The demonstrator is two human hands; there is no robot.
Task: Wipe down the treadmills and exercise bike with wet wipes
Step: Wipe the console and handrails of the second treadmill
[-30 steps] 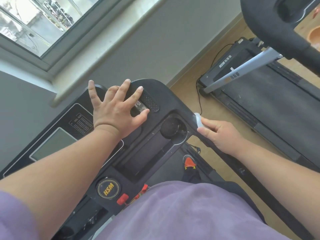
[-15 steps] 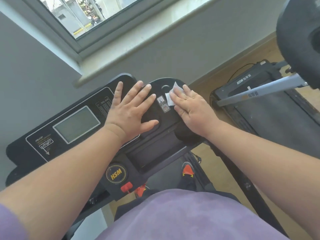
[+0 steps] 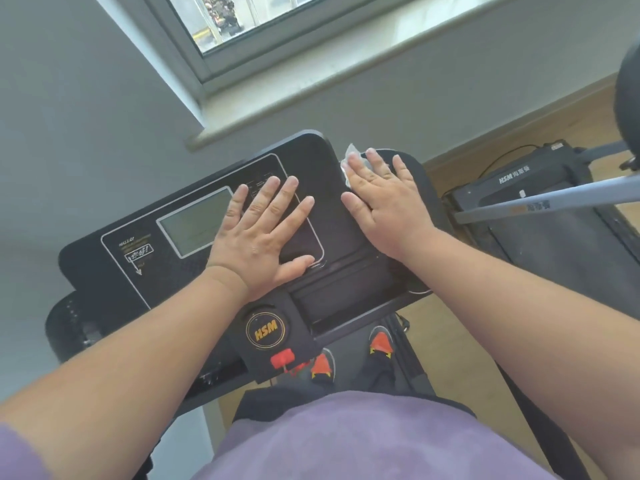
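1. White wet wipe sits under your flat right hand, at one o'clock on the treadmill console.
2. Your left hand, fingers spread, holds nothing; its weight could trigger buttons.
3. Flat pressing may let the wipe slip free.

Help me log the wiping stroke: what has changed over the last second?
The right hand left the console's right edge, where it pinched the wet wipe, and now presses it flat on the treadmill console top, farther left and up. The left hand slid left toward the display. It stays flat, holding nothing.
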